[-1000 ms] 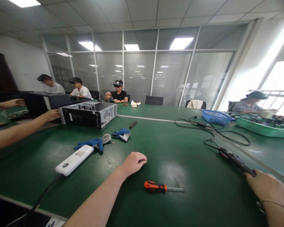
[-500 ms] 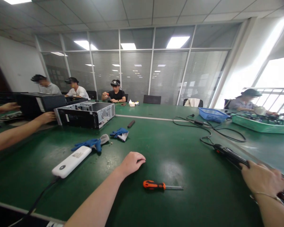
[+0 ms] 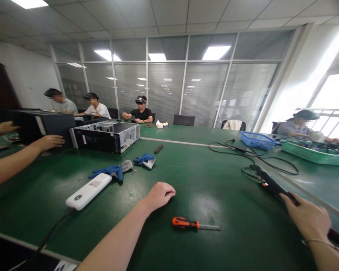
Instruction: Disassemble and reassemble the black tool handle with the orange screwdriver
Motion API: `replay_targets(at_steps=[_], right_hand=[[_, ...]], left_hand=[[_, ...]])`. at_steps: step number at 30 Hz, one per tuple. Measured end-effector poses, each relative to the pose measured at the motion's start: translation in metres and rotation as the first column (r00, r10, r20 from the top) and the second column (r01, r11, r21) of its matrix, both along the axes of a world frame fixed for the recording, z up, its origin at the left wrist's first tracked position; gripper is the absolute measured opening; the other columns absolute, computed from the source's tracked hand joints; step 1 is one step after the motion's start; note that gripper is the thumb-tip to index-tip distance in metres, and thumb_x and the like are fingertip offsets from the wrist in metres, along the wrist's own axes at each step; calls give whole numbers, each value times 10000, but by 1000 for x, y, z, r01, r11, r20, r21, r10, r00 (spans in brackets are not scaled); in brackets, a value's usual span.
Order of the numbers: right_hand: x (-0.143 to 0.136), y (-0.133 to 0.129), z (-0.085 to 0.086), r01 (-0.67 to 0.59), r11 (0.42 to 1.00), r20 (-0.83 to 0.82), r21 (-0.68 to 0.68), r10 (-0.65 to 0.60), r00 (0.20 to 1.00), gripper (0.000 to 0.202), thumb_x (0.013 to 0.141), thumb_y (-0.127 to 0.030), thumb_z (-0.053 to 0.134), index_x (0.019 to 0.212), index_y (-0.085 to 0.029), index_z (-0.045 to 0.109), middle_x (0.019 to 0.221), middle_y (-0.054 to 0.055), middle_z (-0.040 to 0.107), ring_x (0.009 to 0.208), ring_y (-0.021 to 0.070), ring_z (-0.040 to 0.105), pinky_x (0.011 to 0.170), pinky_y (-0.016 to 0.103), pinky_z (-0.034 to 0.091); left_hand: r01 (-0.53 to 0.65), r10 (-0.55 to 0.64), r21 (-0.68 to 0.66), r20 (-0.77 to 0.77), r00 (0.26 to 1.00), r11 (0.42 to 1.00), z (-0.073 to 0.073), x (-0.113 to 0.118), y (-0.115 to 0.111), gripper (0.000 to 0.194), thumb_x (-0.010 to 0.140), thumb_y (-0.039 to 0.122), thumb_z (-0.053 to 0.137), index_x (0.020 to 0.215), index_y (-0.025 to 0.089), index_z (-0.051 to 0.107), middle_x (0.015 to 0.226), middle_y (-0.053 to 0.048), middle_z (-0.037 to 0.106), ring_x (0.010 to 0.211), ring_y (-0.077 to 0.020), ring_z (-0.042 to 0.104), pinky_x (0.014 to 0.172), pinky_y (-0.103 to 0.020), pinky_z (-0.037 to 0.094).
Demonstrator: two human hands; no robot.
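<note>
On the green table my left hand [image 3: 160, 195] rests with its fingers curled together, and nothing shows in it. An orange-and-black screwdriver [image 3: 185, 223] lies just to its right, the metal shaft pointing right. Over at the right side, my right hand [image 3: 307, 216] is closed around a long black bar [image 3: 274, 182] with a cable at its far end and a small red part on its side. That bar is tilted, its far end towards the middle. The palm side of my right hand is hidden.
A white power bank-like block [image 3: 89, 192] with a cord, blue gloves [image 3: 111, 172] and an open computer case [image 3: 101, 140] lie left. Another person's hands [image 3: 49, 142] touch a black case [image 3: 45, 128]. Blue [image 3: 258, 140] and green baskets [image 3: 319, 153] stand right, near loose black cables [image 3: 282, 159].
My right hand has shifted left, and the black bar's far end has turned up and slightly left. The other person's near hand has slid along the black case. My left hand stays put.
</note>
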State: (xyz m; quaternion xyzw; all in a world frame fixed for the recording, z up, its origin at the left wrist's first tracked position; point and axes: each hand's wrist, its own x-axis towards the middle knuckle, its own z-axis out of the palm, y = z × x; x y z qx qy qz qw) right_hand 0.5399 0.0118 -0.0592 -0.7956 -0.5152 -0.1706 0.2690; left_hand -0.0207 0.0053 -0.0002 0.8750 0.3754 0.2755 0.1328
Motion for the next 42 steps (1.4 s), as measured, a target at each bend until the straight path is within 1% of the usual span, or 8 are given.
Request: replay_targets(at_steps=[2, 6, 12, 17, 27, 31, 35, 42], right_hand=[[-26, 5, 3, 4, 999, -49, -50, -6, 999, 714, 795, -691, 320, 1178, -189, 653, 909, 206, 697, 826, 365, 618, 646, 442, 465], [-57, 13, -1, -127, 983, -33, -132, 124, 992, 666, 794, -664, 354, 1134, -193, 680, 890, 136, 714, 847, 336, 631, 705, 411, 499], [-44, 20, -21, -139, 975, 80, -174, 155, 985, 633, 837, -606, 326, 1110, -159, 682, 985, 165, 684, 878, 338, 643, 719, 415, 504], [-48, 22, -26, -129, 972, 135, -195, 157, 978, 610, 850, -579, 318, 1149, -170, 658, 1007, 167, 656, 883, 334, 632, 717, 422, 499], [-91, 25, -19, -382, 908, -6, -172, 387, 922, 520, 869, -524, 365, 1274, -272, 572, 1110, 101, 634, 973, 302, 596, 777, 417, 493], [-108, 26, -16, -502, 855, -42, -131, 501, 864, 489, 868, -469, 396, 1259, -244, 585, 1120, 98, 638, 969, 283, 597, 837, 426, 482], [-146, 20, -7, -623, 774, -95, -116, 616, 782, 461, 875, -440, 414, 1258, -251, 587, 1131, 84, 638, 998, 275, 587, 897, 435, 461], [-235, -6, 21, -834, 539, -249, -117, 798, 550, 402, 901, -384, 439, 1263, -282, 580, 1183, 79, 617, 1080, 264, 542, 958, 439, 429]], left_hand=[[4, -4, 6, -5, 1000, 1000, -1, 0, 0, 172, 870, 189, 573, 927, 180, 736, 953, -42, 738, 886, -181, 675, 849, -258, 481], [-2, 2, 11, -4, 1000, 1000, -2, -1, 1, 168, 867, 180, 578, 921, 175, 737, 945, -42, 739, 879, -178, 676, 843, -253, 483], [-2, 2, 17, -10, 1000, 1000, -3, -1, 1, 174, 873, 192, 574, 933, 178, 737, 940, -42, 739, 874, -177, 676, 842, -256, 483], [-5, 5, 5, -18, 1000, 1000, -3, 0, 1, 177, 875, 204, 572, 936, 182, 736, 940, -43, 740, 870, -180, 677, 842, -264, 486], [2, -2, 4, -9, 1000, 1000, -5, 0, 1, 175, 871, 196, 572, 921, 176, 738, 928, -44, 740, 856, -177, 679, 824, -253, 486], [11, -11, 7, -23, 1000, 1000, -4, 1, 1, 177, 871, 191, 568, 922, 182, 737, 935, -40, 740, 870, -181, 677, 836, -261, 485], [-6, 6, 16, -28, 1000, 1000, -5, 2, 0, 178, 868, 198, 577, 967, 185, 724, 969, -46, 733, 906, -191, 668, 862, -281, 482], [-43, 41, 80, 25, 999, 996, -2, 2, -3, 411, 810, 236, 672, 1212, 195, 595, 1207, -72, 634, 1122, -217, 560, 1006, -344, 408]])
